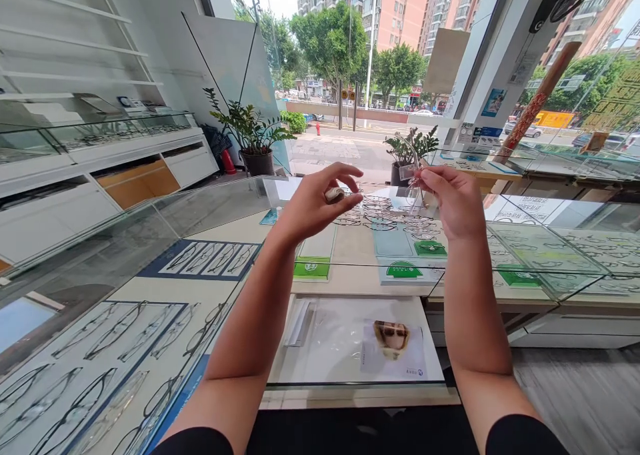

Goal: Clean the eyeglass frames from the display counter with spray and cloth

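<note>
My left hand (323, 198) is raised above the glass counter, its thumb and forefinger apart. Tucked in its palm is a small rolled pale piece (334, 195), probably cloth, under the curled fingers. To the right, my right hand (453, 191) pinches a thin pair of eyeglasses (407, 173) between thumb and fingers. A clear lens shows left of the fingertips, and a slim temple curves upward. The rest of the frame is partly hidden by the fingers. Both hands hover over rows of glasses (379, 223) on display in the counter.
The glass counter (360, 264) spans the front, with an open drawer (340, 335) holding a printed photo card (395, 348). More spectacles on trays (213, 258) lie under glass at left. Potted plants (257, 161) stand beyond, near the doorway. A second glass showcase (560, 268) adjoins at right.
</note>
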`<state>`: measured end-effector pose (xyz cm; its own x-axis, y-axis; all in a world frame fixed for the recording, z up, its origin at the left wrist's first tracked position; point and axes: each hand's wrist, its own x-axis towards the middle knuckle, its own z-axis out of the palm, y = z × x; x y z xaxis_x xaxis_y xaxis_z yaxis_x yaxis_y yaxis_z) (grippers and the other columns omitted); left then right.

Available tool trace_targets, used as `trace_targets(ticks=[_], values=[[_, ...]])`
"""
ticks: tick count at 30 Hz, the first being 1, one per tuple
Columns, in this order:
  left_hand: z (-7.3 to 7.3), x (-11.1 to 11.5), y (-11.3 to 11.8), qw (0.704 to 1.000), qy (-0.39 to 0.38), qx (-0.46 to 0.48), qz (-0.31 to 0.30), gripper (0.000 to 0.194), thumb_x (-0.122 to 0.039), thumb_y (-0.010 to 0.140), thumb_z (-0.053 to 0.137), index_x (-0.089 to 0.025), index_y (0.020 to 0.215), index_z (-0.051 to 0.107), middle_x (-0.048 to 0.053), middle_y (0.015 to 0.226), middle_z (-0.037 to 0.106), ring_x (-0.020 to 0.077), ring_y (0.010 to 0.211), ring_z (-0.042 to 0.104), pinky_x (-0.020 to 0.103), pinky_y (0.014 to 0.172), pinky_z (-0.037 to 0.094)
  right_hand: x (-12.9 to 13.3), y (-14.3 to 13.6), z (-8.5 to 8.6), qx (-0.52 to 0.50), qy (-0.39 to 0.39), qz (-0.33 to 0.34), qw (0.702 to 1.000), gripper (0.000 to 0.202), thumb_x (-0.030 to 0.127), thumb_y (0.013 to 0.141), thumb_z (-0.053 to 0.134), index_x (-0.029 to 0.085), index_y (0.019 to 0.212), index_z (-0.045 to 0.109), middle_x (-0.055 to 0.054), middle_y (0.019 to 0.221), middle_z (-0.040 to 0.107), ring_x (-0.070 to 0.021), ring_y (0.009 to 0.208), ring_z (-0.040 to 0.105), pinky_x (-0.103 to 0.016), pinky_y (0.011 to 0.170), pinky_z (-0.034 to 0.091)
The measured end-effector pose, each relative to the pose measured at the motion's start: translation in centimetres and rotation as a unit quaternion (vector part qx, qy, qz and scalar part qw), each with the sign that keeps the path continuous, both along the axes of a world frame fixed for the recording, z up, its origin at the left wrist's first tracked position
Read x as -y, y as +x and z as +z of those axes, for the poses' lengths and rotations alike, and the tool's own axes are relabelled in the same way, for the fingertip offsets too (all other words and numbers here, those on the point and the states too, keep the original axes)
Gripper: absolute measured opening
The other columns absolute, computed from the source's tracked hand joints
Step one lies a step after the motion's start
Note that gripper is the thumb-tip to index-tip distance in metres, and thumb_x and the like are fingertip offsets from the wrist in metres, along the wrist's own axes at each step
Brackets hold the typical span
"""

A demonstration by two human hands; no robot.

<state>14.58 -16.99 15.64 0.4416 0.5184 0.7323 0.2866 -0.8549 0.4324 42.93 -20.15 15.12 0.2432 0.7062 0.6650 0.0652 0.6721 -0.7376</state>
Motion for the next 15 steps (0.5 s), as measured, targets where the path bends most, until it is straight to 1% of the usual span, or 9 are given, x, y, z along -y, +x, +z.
trace_targets(ticks=[3, 5, 7, 9, 10, 12, 13, 15], values=[[-1.3, -1.9, 0.7, 0.997, -0.052, -0.045, 0.024, 0.033, -0.05, 0.099, 0.073, -0.023, 0.118, 0.078, 0.003, 0.094, 0.078, 0.0169, 0.077, 0.067, 0.03, 0.071, 0.05, -2.0, 3.2, -0.2, -0.03, -0.042, 0.003, 0.999, 0.02, 0.042, 0.086, 0.09, 0.025, 0.096, 0.085, -0.002, 0.1, 0.086, -0.0152, 0.086, 0.079, -0.03, 0.078, 0.063], [-2.7, -3.9, 1.2, 0.991, -0.099, -0.082, 0.046, 0.034, -0.051, 0.097, 0.071, -0.022, 0.112, 0.08, 0.003, 0.088, 0.075, 0.0188, 0.079, 0.067, 0.031, 0.073, 0.049, -3.2, 5.1, -0.9, -0.061, -0.089, 0.009, 0.994, 0.022, 0.039, 0.082, 0.094, 0.023, 0.094, 0.085, -0.003, 0.1, 0.086, -0.0135, 0.083, 0.077, -0.026, 0.072, 0.059], [-4.4, -6.4, 1.7, 0.977, -0.146, -0.127, 0.087, 0.037, -0.054, 0.096, 0.07, -0.022, 0.11, 0.081, 0.002, 0.084, 0.075, 0.0199, 0.077, 0.065, 0.031, 0.072, 0.046, -4.2, 6.5, -1.8, -0.099, -0.146, 0.013, 0.984, 0.021, 0.034, 0.079, 0.095, 0.02, 0.09, 0.083, -0.004, 0.098, 0.085, -0.0119, 0.077, 0.074, -0.023, 0.065, 0.055], [-6.2, -9.0, 1.9, 0.96, -0.187, -0.165, 0.127, 0.038, -0.055, 0.096, 0.067, -0.022, 0.109, 0.081, 0.005, 0.094, 0.08, 0.0222, 0.083, 0.069, 0.031, 0.072, 0.047, -5.0, 7.5, -3.0, -0.159, -0.191, -0.003, 0.969, 0.017, 0.028, 0.08, 0.093, 0.019, 0.087, 0.08, -0.003, 0.091, 0.083, -0.0105, 0.072, 0.071, -0.022, 0.059, 0.051], [-7.2, -10.3, 2.0, 0.95, -0.201, -0.191, 0.145, 0.038, -0.054, 0.096, 0.066, -0.021, 0.108, 0.081, 0.007, 0.102, 0.082, 0.024, 0.09, 0.072, 0.031, 0.074, 0.048, -5.4, 7.8, -3.7, -0.185, -0.22, -0.006, 0.958, 0.013, 0.025, 0.083, 0.09, 0.019, 0.087, 0.079, -0.002, 0.087, 0.081, -0.0099, 0.069, 0.069, -0.021, 0.057, 0.05], [-9.0, -12.4, 1.7, 0.924, -0.217, -0.249, 0.191, 0.038, -0.054, 0.097, 0.065, -0.022, 0.11, 0.081, 0.009, 0.115, 0.084, 0.0272, 0.102, 0.075, 0.032, 0.08, 0.051, -6.2, 8.4, -5.0, -0.242, -0.286, -0.014, 0.927, 0.007, 0.023, 0.09, 0.083, 0.019, 0.089, 0.077, 0.002, 0.077, 0.074, -0.0082, 0.064, 0.065, -0.02, 0.055, 0.049], [-9.9, -13.1, 1.4, 0.91, -0.22, -0.279, 0.214, 0.037, -0.054, 0.097, 0.065, -0.023, 0.11, 0.081, 0.009, 0.118, 0.084, 0.0281, 0.106, 0.075, 0.032, 0.082, 0.052, -6.6, 8.7, -5.6, -0.265, -0.317, -0.024, 0.91, 0.006, 0.023, 0.092, 0.081, 0.019, 0.09, 0.077, 0.005, 0.07, 0.067, -0.0072, 0.058, 0.059, -0.019, 0.054, 0.048], [-11.7, -14.1, 0.5, 0.895, -0.227, -0.298, 0.242, 0.036, -0.051, 0.096, 0.066, -0.021, 0.11, 0.081, 0.013, 0.119, 0.084, 0.0316, 0.109, 0.076, 0.034, 0.083, 0.052, -7.6, 9.3, -6.7, -0.282, -0.345, -0.04, 0.894, 0.006, 0.024, 0.096, 0.077, 0.02, 0.093, 0.075, 0.01, 0.057, 0.05, -0.006, 0.047, 0.044, -0.019, 0.048, 0.041]])
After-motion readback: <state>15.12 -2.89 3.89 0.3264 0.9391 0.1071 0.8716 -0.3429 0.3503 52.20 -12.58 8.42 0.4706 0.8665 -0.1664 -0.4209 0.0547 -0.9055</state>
